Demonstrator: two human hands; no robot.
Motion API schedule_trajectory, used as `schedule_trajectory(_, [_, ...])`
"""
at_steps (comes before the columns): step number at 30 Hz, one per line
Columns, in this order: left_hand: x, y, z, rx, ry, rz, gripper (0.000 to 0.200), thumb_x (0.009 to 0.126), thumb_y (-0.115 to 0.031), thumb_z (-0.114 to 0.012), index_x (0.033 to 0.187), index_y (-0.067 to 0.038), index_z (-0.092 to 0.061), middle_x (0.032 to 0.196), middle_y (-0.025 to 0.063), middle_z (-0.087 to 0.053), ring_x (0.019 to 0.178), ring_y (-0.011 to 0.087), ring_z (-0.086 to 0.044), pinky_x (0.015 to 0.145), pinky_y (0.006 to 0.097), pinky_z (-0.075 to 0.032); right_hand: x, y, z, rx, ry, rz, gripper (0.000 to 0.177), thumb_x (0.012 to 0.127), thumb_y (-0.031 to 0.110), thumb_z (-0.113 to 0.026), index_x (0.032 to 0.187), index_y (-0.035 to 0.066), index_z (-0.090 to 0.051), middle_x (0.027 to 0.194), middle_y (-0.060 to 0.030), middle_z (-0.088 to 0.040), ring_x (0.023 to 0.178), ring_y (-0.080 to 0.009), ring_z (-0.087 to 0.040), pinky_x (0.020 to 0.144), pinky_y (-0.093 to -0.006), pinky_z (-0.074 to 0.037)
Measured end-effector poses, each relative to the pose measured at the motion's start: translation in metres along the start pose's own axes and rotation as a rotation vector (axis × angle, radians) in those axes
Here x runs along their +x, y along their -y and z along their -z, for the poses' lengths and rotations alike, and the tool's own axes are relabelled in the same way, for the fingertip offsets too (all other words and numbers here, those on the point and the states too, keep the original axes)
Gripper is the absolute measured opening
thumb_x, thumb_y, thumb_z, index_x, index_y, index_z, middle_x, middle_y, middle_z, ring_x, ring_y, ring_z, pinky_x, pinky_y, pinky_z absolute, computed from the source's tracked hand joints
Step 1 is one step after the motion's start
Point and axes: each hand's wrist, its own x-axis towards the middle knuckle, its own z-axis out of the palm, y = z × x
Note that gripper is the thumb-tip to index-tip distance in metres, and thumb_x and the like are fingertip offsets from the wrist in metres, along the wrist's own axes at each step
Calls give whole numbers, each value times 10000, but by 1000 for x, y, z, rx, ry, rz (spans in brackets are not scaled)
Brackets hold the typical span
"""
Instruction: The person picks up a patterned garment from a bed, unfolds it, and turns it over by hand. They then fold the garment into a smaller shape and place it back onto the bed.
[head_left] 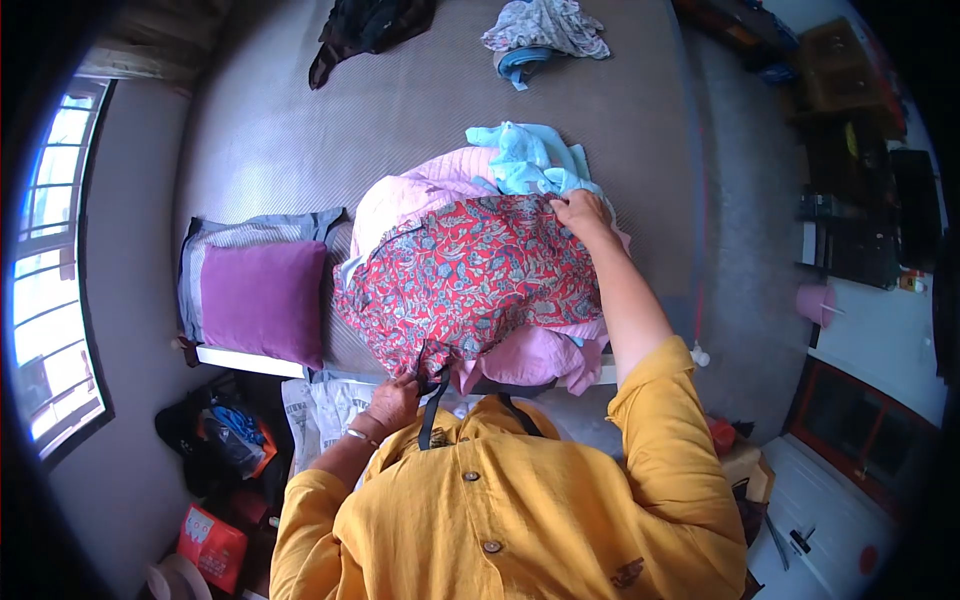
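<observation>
A red garment with a blue and white floral print (480, 265) lies spread over the near edge of the bed. My left hand (394, 402) is closed on its near left corner, close to a black strap. At the garment's far right corner, my right hand (582, 215) pinches the cloth. Pink cloth (430, 190) shows from beneath it, both behind and in front. Light blue clothing (528, 160) lies bunched just beyond my right hand.
A purple cushion (262, 300) rests on a grey-edged pillow (190, 270) at left. Dark clothing (365, 35) and a pale patterned garment (548, 28) lie farther back on the bed (290, 140). Bags (225, 440) stand at lower left, below a barred window (60, 240).
</observation>
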Motion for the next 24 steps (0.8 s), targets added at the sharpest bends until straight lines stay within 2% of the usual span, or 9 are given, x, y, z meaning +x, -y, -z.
schedule_trajectory(2, [0, 2, -9, -25, -16, 3, 101, 691, -108, -575, 764, -41, -556, 827, 133, -562, 730, 345, -598, 650, 440, -499, 15, 7, -2, -6, 223, -107, 379, 813, 377, -607, 1027, 69, -661, 1086, -191, -625, 1013, -352, -593, 860, -418, -465])
schedule_trajectory(6, [2, 5, -17, -90, -62, 0, 127, 681, -122, -591, 759, -31, -549, 817, 140, -555, 731, 350, -588, 647, 446, -495, 47, -34, -54, 528, 223, -34, 257, 767, 178, -661, 920, -28, -642, 808, -108, -656, 751, -194, -625, 704, -334, -477])
schedule_trajectory(7, [3, 5, -16, -99, -64, 5, 134, 677, -125, -595, 757, -29, -547, 815, 143, -553, 732, 353, -586, 646, 447, -494, 39, -26, -39, 713, 354, -120, 171, 746, 79, -662, 889, -13, -642, 817, -52, -639, 721, -141, -602, 675, -296, -473])
schedule_trajectory(10, [5, 4, -14, -115, -62, 14, 145, 666, -126, -598, 753, -23, -546, 799, 153, -550, 736, 363, -580, 651, 451, -491, 16, -16, -8, 969, 325, -94, 158, 750, 69, -654, 893, 1, -650, 825, -54, -644, 714, -133, -603, 669, -285, -478])
schedule_trajectory(14, [8, -2, -6, -163, -83, 16, 144, 657, -117, -587, 748, -16, -540, 771, 164, -543, 737, 370, -575, 657, 453, -487, 22, -38, 7, 1156, 3, 8, 180, 767, 113, -671, 905, -2, -670, 819, -29, -647, 695, -117, -588, 667, -289, -480])
schedule_trajectory(17, [8, -4, -1, -125, -57, 41, 152, 645, -127, -577, 751, -24, -538, 757, 162, -539, 725, 365, -570, 641, 450, -480, 48, -57, 0, 971, -252, -13, 163, 768, 134, -676, 872, 10, -686, 787, -31, -658, 701, -114, -595, 667, -301, -487])
schedule_trajectory(20, [3, 8, -13, -48, -113, -24, 244, 659, -224, -664, 758, -38, -541, 792, 128, -537, 752, 331, -571, 644, 433, -471, 62, -67, -13, 601, -465, -7, 150, 767, 135, -673, 855, 16, -700, 747, -52, -676, 713, -127, -616, 686, -310, -493])
schedule_trajectory(23, [2, 3, -5, -21, -137, -7, 259, 655, -188, -643, 854, -41, -566, 819, 123, -545, 776, 322, -577, 683, 425, -471, 72, -74, -18, 562, -324, -122, 254, 795, 155, -650, 997, 3, -663, 828, -102, -688, 762, -186, -645, 728, -331, -493])
schedule_trajectory(24, [3, 0, 0, -29, -162, 10, 297, 653, -180, -640, 902, -37, -564, 825, 125, -545, 776, 322, -576, 688, 425, -472, 67, -67, -20, 445, -361, -64, 289, 804, 166, -639, 1038, -4, -640, 860, -120, -682, 793, -219, -644, 751, -342, -490])
